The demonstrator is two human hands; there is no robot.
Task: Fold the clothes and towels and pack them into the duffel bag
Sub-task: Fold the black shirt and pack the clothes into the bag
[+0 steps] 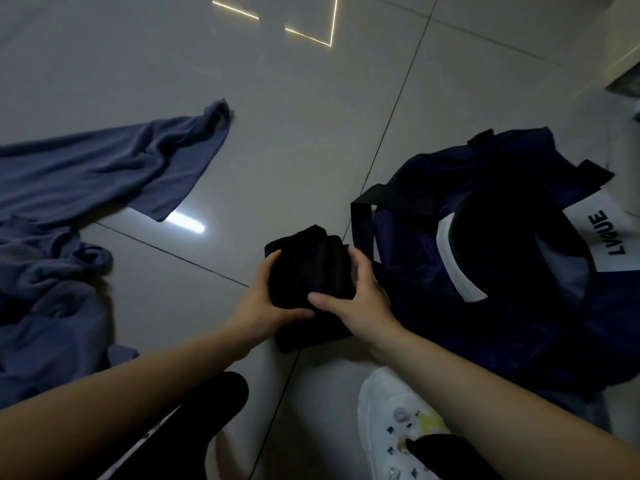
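both forearms reaching in from 6 o'clock, bare, converging at frame centre. left hand (266, 299) curled round the 9 o'clock side of a folded black garment (308, 278), fingers wrapped over its top edge, thumb underneath toward the wrist. right hand (360, 299) gripping the 3 o'clock side of the same bundle, thumb lying flat across its near face and pointing toward 9 o'clock, fingers hooked over the far edge. thumbs nearly meeting at the bundle's near side. garment held between the two hands above the glossy tiled floor (294, 116), folded into a thick block, lower flap hanging toward 6 o'clock. navy duffel bag (512, 306) just beside the right hand at 3 o'clock, mouth open, dark interior visible, black strap (362, 226) looping up at its 9 o'clock edge, white panel with lettering at its far side. blue towel (114, 168) spread and rumpled at 10 o'clock, well apart from the hands. second blue cloth (52, 306) heaped at 8 o'clock. white shoe (388, 410) with small charms at 5 o'clock, under the right forearm.
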